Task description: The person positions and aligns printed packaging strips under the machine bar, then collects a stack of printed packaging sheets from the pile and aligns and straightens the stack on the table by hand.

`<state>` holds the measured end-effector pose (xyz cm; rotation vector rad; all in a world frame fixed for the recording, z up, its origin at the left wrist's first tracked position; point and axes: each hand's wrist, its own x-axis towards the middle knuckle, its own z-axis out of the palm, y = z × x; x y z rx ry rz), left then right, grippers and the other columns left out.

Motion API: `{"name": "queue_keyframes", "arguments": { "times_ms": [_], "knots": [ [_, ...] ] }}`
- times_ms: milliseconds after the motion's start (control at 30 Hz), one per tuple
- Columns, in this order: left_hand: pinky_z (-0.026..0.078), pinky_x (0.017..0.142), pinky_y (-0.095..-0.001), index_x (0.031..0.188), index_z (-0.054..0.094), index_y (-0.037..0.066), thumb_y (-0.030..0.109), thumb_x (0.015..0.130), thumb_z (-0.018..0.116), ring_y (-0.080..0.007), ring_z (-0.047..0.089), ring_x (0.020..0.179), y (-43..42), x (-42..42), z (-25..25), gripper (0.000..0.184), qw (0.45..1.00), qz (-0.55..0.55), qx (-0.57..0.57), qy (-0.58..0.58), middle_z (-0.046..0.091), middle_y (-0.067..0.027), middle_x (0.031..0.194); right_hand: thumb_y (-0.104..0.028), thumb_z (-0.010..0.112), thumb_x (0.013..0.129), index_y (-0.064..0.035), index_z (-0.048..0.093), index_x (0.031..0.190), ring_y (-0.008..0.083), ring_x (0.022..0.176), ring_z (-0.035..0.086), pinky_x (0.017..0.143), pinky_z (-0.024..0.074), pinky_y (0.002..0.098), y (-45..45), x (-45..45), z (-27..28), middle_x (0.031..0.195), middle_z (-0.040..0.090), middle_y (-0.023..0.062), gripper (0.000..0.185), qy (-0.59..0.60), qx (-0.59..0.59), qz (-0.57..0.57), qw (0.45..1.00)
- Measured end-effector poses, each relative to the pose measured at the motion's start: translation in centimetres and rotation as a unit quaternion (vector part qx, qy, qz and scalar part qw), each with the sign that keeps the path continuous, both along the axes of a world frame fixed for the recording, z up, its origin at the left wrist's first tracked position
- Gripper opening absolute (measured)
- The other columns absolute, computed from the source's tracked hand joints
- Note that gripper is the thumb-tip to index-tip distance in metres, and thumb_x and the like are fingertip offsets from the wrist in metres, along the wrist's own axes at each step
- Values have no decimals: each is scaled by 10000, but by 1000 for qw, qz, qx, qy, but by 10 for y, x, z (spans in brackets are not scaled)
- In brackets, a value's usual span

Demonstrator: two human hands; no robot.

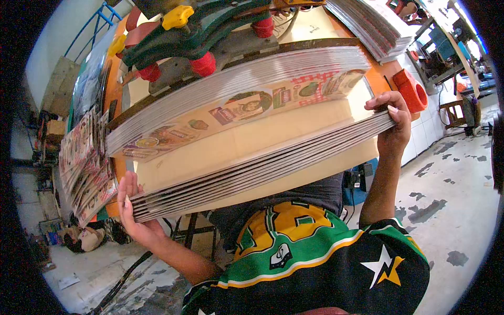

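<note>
Between my two hands lies a stack of thin sheets (pixel 262 165), its layered grey and dark edges facing me, on a cream board (pixel 247 142). My left hand (pixel 136 207) presses its palm and fingers against the stack's left end. At the right end, my right hand (pixel 394 118) has its fingers curled over the corner. Just beyond, a second stack of printed sheets (pixel 252 102) with food pictures leans against a dark metal bar (pixel 294 51). Neither hand touches that stack.
Behind the bar is a green clamp frame (pixel 220 31) with a yellow knob (pixel 177 17) and red feet. A red tape roll (pixel 411 93) sits at the right edge. More printed sheets (pixel 86 163) lie left; another pile (pixel 370 26) is far right.
</note>
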<state>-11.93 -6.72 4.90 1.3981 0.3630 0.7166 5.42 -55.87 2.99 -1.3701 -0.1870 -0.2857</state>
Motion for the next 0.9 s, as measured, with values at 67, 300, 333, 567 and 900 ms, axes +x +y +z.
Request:
{"name": "queue_keyframes", "arguments": {
  "times_ms": [67,300,333,567,900],
  "knots": [
    [257,1153,-449,1442,337,-78,249,958,407,-343,372,1391,-2,0,1,587,1000,-25,11,3,408,-266,1462,-273,519,811,55,576,1021,265,874,661,865,478,358,1,0,-2,940,668,207,393,-3,-8,-3,1000],
    [203,1172,-436,1514,216,-25,492,990,381,-353,330,1413,-9,7,3,755,998,-53,15,-24,369,-257,1492,-580,519,911,61,481,1284,277,1068,629,959,456,369,9,3,-1,1134,646,217,743,-23,-28,11,999],
    [195,1176,-437,1521,193,-18,589,951,396,-353,329,1413,-11,8,5,857,998,-59,28,-21,367,-252,1495,-600,540,894,57,477,1289,275,1063,630,948,462,368,7,5,-3,1145,641,215,769,-34,-28,25,999],
    [259,1164,-467,1498,221,-24,866,560,627,-340,402,1349,16,-9,-30,1354,995,-58,51,-57,477,-244,1383,-689,601,816,45,518,1244,258,1060,624,909,487,376,-10,2,-18,1155,637,199,854,-58,-84,33,994],
    [449,925,-376,1230,468,9,576,771,726,-213,538,1062,63,-32,-114,774,964,-29,251,77,555,-106,1166,-545,663,857,40,587,1089,243,1054,625,924,473,380,-14,-2,-34,1080,661,174,634,-44,-104,91,989]
  ]
}}
